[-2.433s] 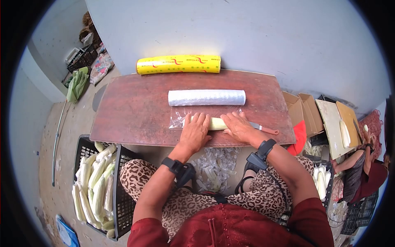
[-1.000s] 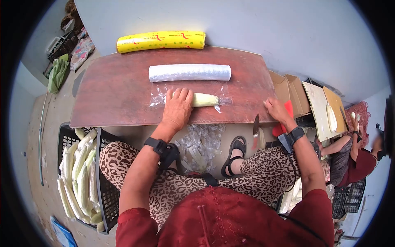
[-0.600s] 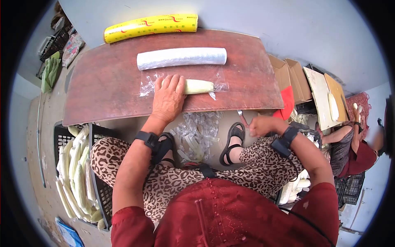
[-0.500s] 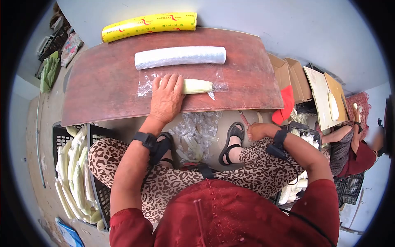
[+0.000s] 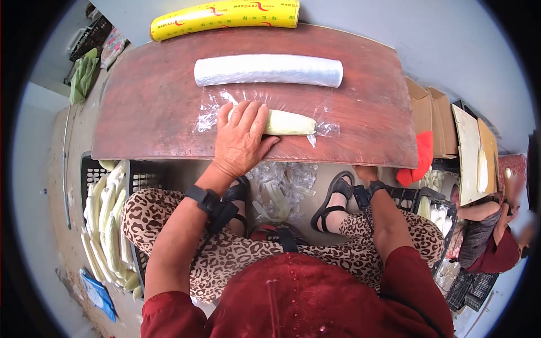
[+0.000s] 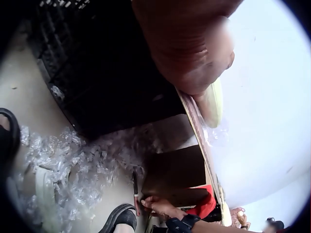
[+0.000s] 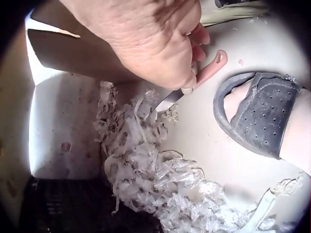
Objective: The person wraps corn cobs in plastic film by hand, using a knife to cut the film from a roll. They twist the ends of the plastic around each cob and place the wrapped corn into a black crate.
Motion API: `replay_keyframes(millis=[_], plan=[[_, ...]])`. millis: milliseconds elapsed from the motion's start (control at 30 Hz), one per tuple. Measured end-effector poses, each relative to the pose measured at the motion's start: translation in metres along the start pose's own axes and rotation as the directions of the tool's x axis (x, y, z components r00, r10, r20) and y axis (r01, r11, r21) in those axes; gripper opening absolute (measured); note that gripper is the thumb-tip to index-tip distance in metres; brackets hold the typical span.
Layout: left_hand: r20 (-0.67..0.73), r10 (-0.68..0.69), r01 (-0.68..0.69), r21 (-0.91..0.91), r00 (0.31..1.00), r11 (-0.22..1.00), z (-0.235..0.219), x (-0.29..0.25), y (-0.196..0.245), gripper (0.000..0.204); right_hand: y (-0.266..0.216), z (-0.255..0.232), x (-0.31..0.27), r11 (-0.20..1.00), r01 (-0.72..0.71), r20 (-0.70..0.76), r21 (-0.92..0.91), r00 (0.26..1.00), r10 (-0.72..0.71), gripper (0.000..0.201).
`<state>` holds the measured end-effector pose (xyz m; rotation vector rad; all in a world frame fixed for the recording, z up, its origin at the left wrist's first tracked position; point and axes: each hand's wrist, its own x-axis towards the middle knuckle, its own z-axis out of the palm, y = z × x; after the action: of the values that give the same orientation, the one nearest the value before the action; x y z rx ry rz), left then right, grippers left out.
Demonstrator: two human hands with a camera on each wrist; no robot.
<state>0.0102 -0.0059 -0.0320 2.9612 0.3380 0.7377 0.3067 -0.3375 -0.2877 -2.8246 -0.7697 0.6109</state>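
My left hand [image 5: 241,138] rests across a corn cob in pale husk [image 5: 290,123], fingers over it and thumb spread toward the table edge. Clear cling film [image 5: 211,107] lies under and around the cob, and twisted film sticks out at its right end. Behind it is the white cling film roll [image 5: 267,70]. My right hand [image 7: 146,43] is down below the tabletop, largely hidden in the head view. Its thumb tip overlaps the neck of a knife with a pink handle [image 7: 211,70] near the floor; the other fingers are bent beside the handle.
A yellow-wrapped roll [image 5: 225,19] stands at the wall. Crumpled film scraps [image 7: 146,165] cover floor under the table. A black crate [image 5: 135,174] of corn is at left, another crate [image 5: 406,194] at right. A red cloth [image 5: 417,160] hangs by the table's right end.
The right hand has left the cob and gone down below the table's right side. The knife has dropped from the table to the floor. The left hand stays on the cob.
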Motion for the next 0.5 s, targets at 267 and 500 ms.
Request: replay_keyframes(millis=[267,500], plan=[[-0.004,-0.001,0.001,0.013,1.0,1.0,0.004,0.0,-0.002,0.066,0.014,0.013,-0.008,0.993,-0.077,-0.003,-0.087,0.997,0.077,0.063],[-0.006,0.015,-0.015,0.015,1.0,1.0,0.005,0.001,-0.004,0.065,0.007,0.009,-0.004,0.965,-0.072,0.001,-0.251,0.997,0.074,0.061]])
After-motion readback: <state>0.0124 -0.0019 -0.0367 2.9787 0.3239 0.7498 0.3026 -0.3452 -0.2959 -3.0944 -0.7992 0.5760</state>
